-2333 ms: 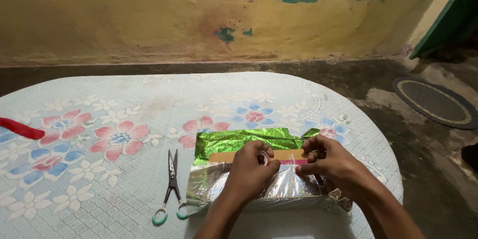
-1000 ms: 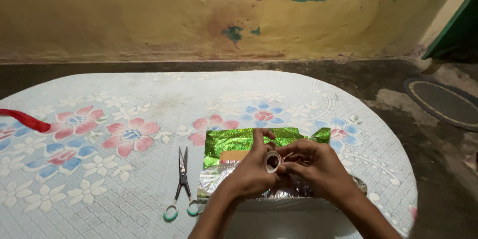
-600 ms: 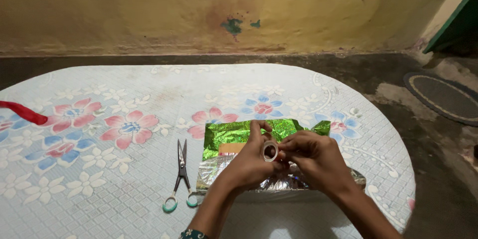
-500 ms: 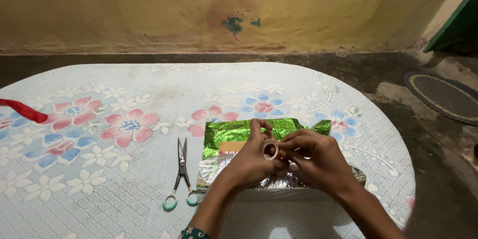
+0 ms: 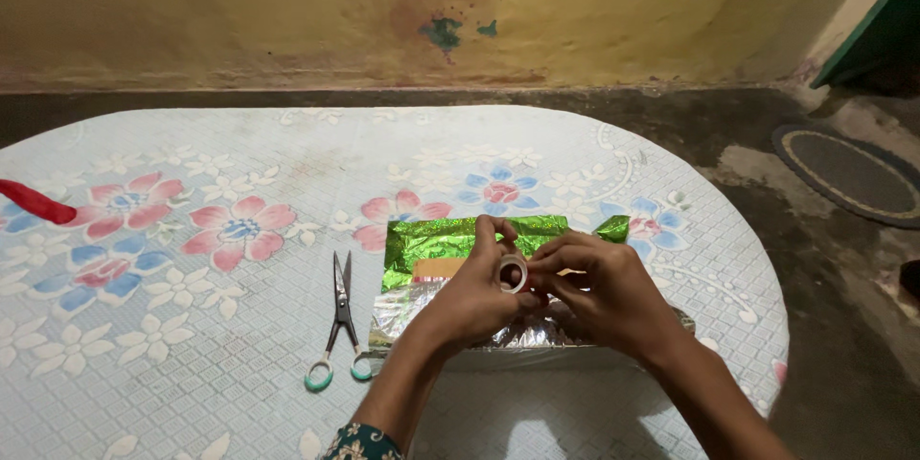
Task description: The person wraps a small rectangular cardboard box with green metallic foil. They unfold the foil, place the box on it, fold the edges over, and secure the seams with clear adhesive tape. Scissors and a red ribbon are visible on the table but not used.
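At the near edge of the table (image 5: 192, 402), both forearms rise from six o'clock toward the middle. The left hand (image 5: 470, 302) is clamped on a small tape roll (image 5: 512, 275) — thumb and fingers wrapped round its rim, the roll held on edge so its open core faces the camera. The roll is whitish and slim, with a pale ring around a dark hollow. The right hand (image 5: 599, 297) meets it from three o'clock, its fingertips pinched together against the roll's side; whether they hold a loose end of tape cannot be told.

Just under the hands lies a box (image 5: 436, 268) half wrapped in foil paper: shiny green on its far part, silvery and crinkled on the near part, with a strip of bare tan card showing between. The tape hovers above its middle.

At nine o'clock from the box, near but apart, scissors (image 5: 337, 321) lie closed, green handles nearest, blades pointing to twelve.

Farther off at ten o'clock, a red ribbon (image 5: 34, 201) pokes in over the table's flowered cloth — well apart from the rest.
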